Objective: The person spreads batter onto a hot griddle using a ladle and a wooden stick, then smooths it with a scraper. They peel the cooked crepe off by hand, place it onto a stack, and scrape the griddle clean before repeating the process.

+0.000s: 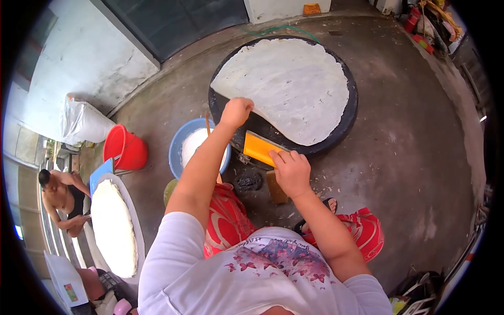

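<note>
A large, thin, pale crepe [289, 86] covers most of a round black griddle [353, 105] in front of me. Its near left edge is lifted and folded back, baring dark griddle surface. My left hand [237, 112] is closed in a pinch at that edge. Lower and to the right, my right hand [292, 172] grips a yellow scraper [260, 149], held over the griddle's near rim. A blue basin [175, 152] of white batter or flour stands by my left forearm, with a wooden stick [208, 123] leaning in it.
On the left are a red bucket [126, 149], a white sack [84, 121] and a round stack of pale sheets [113, 226]. Another person [65, 197] squats beyond that stack. A dark lump [248, 181] and a brown block [276, 187] lie near my feet.
</note>
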The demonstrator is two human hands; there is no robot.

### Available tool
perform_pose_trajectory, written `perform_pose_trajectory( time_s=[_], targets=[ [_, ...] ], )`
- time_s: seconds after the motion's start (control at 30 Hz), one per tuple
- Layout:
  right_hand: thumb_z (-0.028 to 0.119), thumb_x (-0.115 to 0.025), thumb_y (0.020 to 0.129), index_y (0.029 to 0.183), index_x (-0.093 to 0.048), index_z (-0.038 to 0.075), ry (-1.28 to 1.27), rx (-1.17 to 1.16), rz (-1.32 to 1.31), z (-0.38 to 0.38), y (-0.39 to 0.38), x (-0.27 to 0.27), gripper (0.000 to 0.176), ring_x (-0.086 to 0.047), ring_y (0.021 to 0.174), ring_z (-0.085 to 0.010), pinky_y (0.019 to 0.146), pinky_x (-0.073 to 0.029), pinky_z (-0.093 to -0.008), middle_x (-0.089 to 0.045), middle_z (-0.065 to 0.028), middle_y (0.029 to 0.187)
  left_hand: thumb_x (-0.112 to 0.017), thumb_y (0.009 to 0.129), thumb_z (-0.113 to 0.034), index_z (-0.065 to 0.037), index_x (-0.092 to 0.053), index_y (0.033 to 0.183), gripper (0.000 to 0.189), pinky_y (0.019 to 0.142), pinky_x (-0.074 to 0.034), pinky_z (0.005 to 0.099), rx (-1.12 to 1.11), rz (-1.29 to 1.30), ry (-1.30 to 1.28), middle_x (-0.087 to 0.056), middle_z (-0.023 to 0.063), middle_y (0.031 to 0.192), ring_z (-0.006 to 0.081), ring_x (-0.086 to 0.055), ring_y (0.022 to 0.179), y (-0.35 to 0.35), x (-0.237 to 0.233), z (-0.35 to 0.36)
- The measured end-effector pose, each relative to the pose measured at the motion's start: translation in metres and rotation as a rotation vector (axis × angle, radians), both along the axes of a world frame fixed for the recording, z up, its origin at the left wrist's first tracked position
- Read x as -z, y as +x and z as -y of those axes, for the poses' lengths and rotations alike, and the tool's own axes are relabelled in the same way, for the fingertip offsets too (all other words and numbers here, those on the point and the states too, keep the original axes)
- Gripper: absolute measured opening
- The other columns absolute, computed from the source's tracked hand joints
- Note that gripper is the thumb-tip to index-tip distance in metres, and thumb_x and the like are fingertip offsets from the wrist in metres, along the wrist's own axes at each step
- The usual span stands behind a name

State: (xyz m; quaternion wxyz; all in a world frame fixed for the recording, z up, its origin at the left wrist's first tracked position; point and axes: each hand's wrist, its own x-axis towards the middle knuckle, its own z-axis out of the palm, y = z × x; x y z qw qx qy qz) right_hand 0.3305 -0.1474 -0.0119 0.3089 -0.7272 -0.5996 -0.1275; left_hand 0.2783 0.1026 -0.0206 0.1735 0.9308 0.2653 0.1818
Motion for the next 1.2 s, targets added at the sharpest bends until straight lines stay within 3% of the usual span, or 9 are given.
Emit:
perform_pose_trajectory(
  time_s=[0.33,0.63,0.83,0.93,0.97,1.03,1.1,1.17,1.2],
  targets=[
    [0.009,-0.059,0.065,0.093,-0.062,0.01,0.038,-0.093,-0.099,0.008,-0.006,-0.012,0.029,-0.05,0.07,-0.0172,0.06,-0.039,-0.0302,-0.055,0.0003,0.076,-0.059,0.071,0.0,-0.005,-0.064,0.082,0.012,0.073,-0.048,0.0318,0.077,0.415,0.169,-0.063,0.0124,0.085,0.0275,-0.06,0.082,0.021,-0.091,0.014],
    [0.01,-0.063,0.057,0.091,-0.064,0.014,-0.11,-0.431,-0.279,0.013,-0.002,-0.015,0.034,-0.051,0.069,-0.0192,0.061,-0.043,-0.0317,-0.057,0.0003,0.075,-0.057,0.067,0.008,-0.005,-0.064,0.085,0.024,0.078,-0.047,0.0329,0.095,0.452,0.194,-0.062,0.0123,0.091,0.0296,-0.058,0.091,-0.053,-0.039,0.045],
    [0.014,-0.06,0.06,0.089,-0.064,0.016,-0.525,-0.555,-0.389,0.016,0.017,-0.034,0.029,-0.057,0.078,-0.0245,0.068,-0.046,-0.0364,-0.061,-0.005,0.078,-0.07,0.066,-0.012,-0.007,-0.058,0.107,0.044,0.092,-0.039,0.0342,0.285,-0.328,-0.16,-0.047,0.0163,0.121,0.0315,-0.045,0.111,-0.111,0.001,0.04],
    [0.013,-0.058,0.065,0.091,-0.063,0.012,-0.416,-0.495,-0.532,0.014,0.027,-0.042,0.027,-0.058,0.074,-0.0274,0.067,-0.046,-0.0351,-0.062,-0.0095,0.082,-0.073,0.07,-0.021,0.002,-0.032,0.127,0.074,0.081,-0.046,0.0424,-0.645,-0.181,-0.854,-0.037,0.0223,0.126,0.0299,-0.045,0.111,-0.097,-0.007,0.037],
    [0.013,-0.058,0.065,0.091,-0.063,0.012,-0.419,-0.498,-0.525,0.015,0.029,-0.046,0.027,-0.058,0.074,-0.0274,0.067,-0.046,-0.0351,-0.062,-0.0095,0.082,-0.073,0.07,-0.021,0.002,-0.032,0.127,0.074,0.081,-0.046,0.0424,-0.647,-0.173,-0.856,-0.037,0.0223,0.126,0.0299,-0.045,0.111,-0.089,-0.008,0.032],
    [0.013,-0.055,0.069,0.092,-0.061,0.008,-0.275,-0.424,-0.894,0.018,0.034,-0.051,0.025,-0.06,0.071,-0.0228,0.067,-0.047,-0.0315,-0.062,-0.01,0.081,-0.074,0.069,-0.023,0.002,-0.042,0.116,0.062,0.053,-0.048,0.0305,-1.009,0.357,-1.377,-0.044,0.0187,0.111,0.0223,-0.053,0.08,-0.076,0.0,0.019],
    [0.01,-0.052,0.071,0.096,-0.059,0.004,-0.173,-0.421,-1.051,0.021,0.035,-0.044,0.027,-0.059,0.078,-0.0165,0.073,-0.045,-0.0269,-0.062,-0.0081,0.084,-0.073,0.07,-0.021,0.0,-0.048,0.102,0.046,0.048,-0.045,0.0305,-0.943,0.393,-1.39,-0.051,0.014,0.097,0.0197,-0.053,0.066,-0.071,0.041,-0.004],
    [0.009,-0.052,0.067,0.1,-0.057,-0.003,0.198,-0.478,-1.789,0.024,0.033,-0.043,0.036,-0.055,0.095,-0.0157,0.084,-0.041,-0.0261,-0.061,-0.008,0.097,-0.072,0.07,-0.016,-0.003,-0.054,0.08,0.025,0.044,-0.042,0.0305,-0.752,0.508,-1.403,-0.053,0.0087,0.071,0.0173,-0.05,0.054,-0.063,0.077,-0.026],
    [0.006,-0.046,0.065,0.099,-0.056,-0.004,0.303,-0.427,-1.902,0.025,0.028,-0.055,0.037,-0.054,0.096,-0.0152,0.085,-0.039,-0.0241,-0.06,-0.0091,0.098,-0.07,0.066,-0.008,-0.004,-0.055,0.064,0.016,0.042,-0.04,0.0319,-0.906,0.167,-1.184,-0.049,0.0053,0.055,0.0179,-0.049,0.048,-0.052,0.064,-0.024]
  ],
)
